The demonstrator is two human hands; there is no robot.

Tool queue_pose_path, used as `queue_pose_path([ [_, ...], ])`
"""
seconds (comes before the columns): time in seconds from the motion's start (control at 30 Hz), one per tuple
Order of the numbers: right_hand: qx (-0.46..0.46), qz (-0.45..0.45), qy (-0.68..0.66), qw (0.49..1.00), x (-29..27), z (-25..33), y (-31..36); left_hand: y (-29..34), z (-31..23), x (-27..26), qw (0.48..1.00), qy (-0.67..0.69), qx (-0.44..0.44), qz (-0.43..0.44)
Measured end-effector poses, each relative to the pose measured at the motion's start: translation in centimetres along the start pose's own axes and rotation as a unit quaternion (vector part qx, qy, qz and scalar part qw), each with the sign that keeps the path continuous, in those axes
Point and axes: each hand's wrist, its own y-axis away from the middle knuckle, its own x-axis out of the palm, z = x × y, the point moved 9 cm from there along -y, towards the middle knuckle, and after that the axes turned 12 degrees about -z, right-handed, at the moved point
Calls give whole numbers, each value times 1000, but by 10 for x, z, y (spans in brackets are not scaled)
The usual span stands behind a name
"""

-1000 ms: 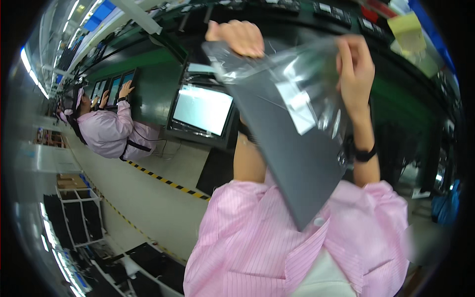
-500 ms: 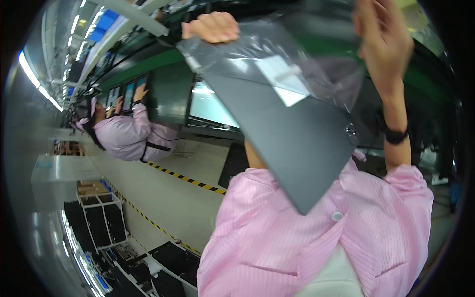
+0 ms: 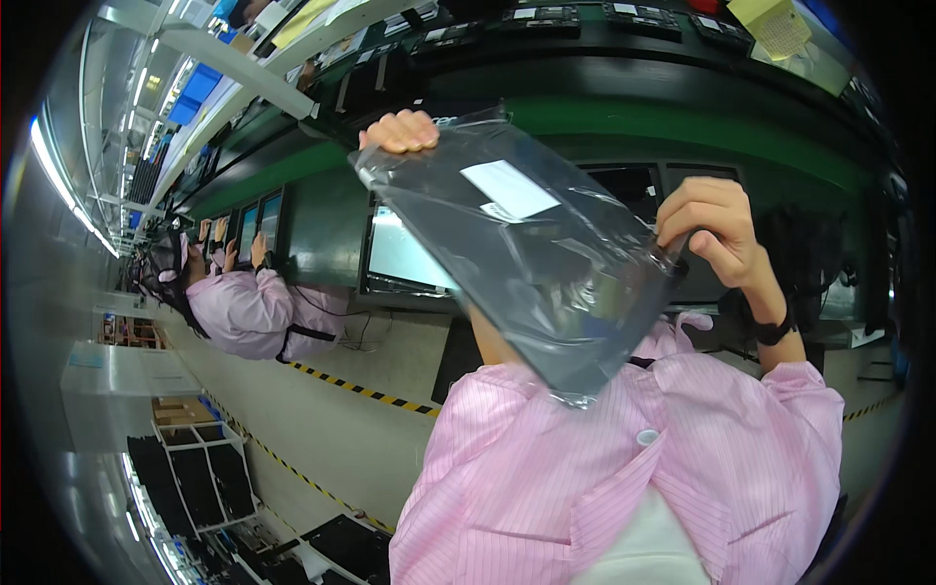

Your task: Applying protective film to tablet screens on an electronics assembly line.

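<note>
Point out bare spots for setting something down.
The green bench looks bare between the far-left screens and the lit screen; pale floor shows between the striped tapes. Crowded: the far ledge of dark devices, and around the bagged panel.

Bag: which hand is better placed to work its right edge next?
Probably the right hand: its fingers are on the bag at that edge, while the left hand grips the upper-left corner.

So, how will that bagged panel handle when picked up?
The panel is probably stiff: it looks flat, with a straight long edge. The clear bag seems floppy, given its wrinkles, and its gloss suggests it may be slippery.
</note>
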Motion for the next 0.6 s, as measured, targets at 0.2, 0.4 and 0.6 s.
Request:
queue_pose_path([
  [0.2,-42,-252,99,962,-21,23,34,46,5,-27,980,-42,56,-188],
  [0.4,167,-309,-309,884,15,-11,12,99,27,-13,869,-202,37,-450],
  [0.6,240,-313,-391,831,25,-23,15,122,23,-16,820,-185,57,-539],
])
